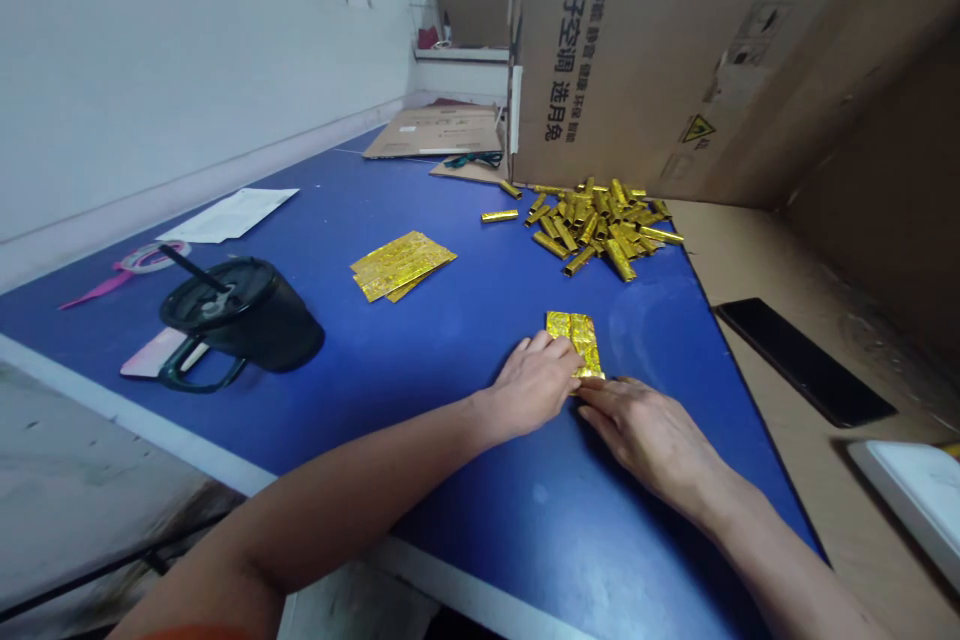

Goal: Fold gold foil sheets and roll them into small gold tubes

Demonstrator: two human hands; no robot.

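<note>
A small gold foil sheet (574,337) lies on the blue table (465,340) in front of me. My left hand (534,382) presses its fingertips on the sheet's near left edge. My right hand (645,425) pinches the sheet's near right corner, fingers together and low on the table. Farther back a heap of folded gold foil pieces (596,225) lies spread out, with one stray piece (499,216) to its left. A flat stack of unfolded gold sheets (401,265) rests left of centre.
A black lidded cup with a straw (240,318) stands at the left over a pink card. White paper (229,215) and a tape roll (154,257) lie near the wall. A large cardboard box (675,60) stands behind the heap. A black phone (804,360) lies at the right.
</note>
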